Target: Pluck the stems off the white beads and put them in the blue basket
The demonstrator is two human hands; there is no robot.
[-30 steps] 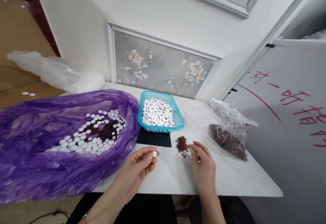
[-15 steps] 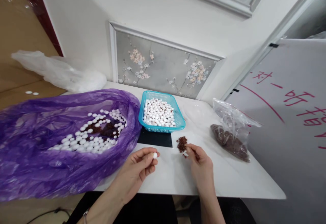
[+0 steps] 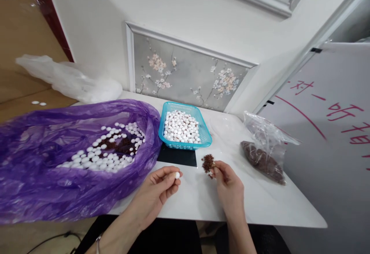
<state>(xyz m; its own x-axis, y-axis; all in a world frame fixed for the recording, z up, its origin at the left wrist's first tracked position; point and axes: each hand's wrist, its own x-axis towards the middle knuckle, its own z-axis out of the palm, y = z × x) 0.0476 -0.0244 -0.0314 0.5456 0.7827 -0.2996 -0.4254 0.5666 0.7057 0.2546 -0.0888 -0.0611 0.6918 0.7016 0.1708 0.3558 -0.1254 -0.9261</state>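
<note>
My left hand [image 3: 163, 184] pinches a small white ball [image 3: 177, 175] between thumb and fingertips, just above the table. My right hand [image 3: 229, 182] is closed, its fingertips at the edge of a small heap of reddish-brown bits [image 3: 207, 163]. What those fingertips hold is too small to make out. One or two white pieces show beside the heap, partly hidden by the right hand. Beyond both hands stands a blue plastic basket [image 3: 206, 133] filled with white balls [image 3: 181, 127]. To the left, an open purple plastic bag [image 3: 58, 196] holds many white balls and dark brown bits.
A black flat piece [image 3: 177, 157] lies in front of the basket. At right is a clear bag of brown material [image 3: 261, 161]. Behind the purple bag sits a crumpled white plastic bag [image 3: 78, 80]. A whiteboard [image 3: 323, 142] borders the white table [image 3: 274, 204] on the right.
The view has shifted slightly. My right fingertips have moved a little at the heap's edge. My left hand still pinches the white ball in nearly the same place.
</note>
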